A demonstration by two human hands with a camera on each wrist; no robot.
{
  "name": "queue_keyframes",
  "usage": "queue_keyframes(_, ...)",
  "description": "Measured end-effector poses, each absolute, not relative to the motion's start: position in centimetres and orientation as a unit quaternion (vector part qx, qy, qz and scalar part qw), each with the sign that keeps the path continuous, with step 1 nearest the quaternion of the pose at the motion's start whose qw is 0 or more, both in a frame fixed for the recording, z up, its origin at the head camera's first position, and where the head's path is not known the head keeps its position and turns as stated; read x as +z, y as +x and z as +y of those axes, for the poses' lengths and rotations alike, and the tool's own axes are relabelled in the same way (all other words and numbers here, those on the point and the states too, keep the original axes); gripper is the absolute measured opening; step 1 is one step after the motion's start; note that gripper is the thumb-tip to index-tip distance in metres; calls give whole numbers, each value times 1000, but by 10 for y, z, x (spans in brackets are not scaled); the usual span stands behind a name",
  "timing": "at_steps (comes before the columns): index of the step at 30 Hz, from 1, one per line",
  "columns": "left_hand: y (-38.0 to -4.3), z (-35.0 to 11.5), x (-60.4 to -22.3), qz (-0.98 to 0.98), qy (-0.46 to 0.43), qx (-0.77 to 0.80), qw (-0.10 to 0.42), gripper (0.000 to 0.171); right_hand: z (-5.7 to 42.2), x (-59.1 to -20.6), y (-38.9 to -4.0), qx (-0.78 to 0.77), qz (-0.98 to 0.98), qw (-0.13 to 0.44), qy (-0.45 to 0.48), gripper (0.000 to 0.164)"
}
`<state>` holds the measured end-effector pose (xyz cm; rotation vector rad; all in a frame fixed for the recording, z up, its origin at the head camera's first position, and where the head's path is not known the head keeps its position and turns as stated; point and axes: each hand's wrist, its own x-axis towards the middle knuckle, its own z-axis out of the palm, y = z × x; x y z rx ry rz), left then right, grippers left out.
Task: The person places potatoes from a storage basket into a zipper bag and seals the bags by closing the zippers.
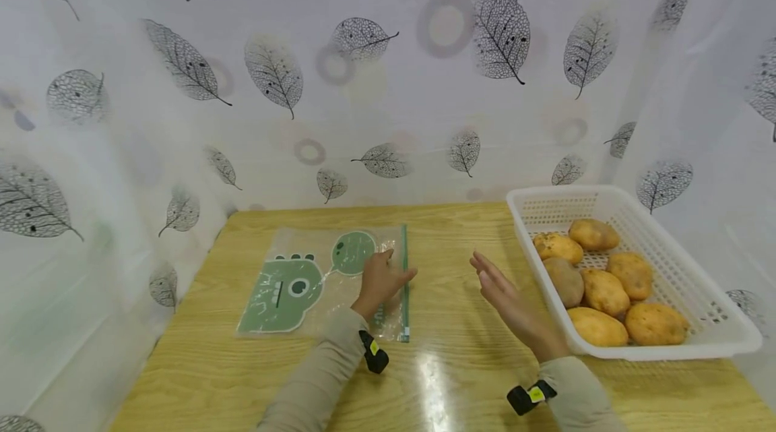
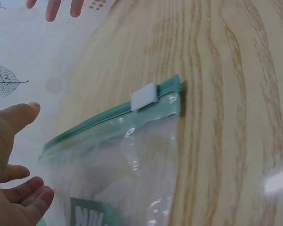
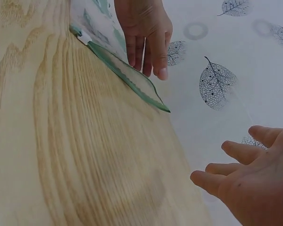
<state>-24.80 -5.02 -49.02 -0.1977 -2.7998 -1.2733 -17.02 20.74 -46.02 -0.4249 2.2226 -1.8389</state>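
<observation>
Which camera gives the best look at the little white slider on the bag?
The left wrist view: the white slider appears large and unobstructed on the green strip of the bag. The head view shows only a tiny pale patch there; the right wrist view shows it small, near the picture's top.

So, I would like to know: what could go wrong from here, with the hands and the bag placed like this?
First, the thin plastic bag lies on the table with the left hand over its zip end; a careless brush might slide or crumple it.
Second, the right hand is close to the white basket; a sideways swing could knock it and perhaps shift the potatoes.
</observation>
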Motion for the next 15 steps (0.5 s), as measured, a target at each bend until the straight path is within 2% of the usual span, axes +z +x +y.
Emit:
queue_keyframes(7, -246, -46, -499, -900, -16, -435, 14, 60, 208, -467, -171, -639, 745, 106, -162, 54)
queue_keyframes(15, -249, -44, -504, -902, -5, -431, 35, 41, 210, -471, -170, -648, 737, 107, -160, 55)
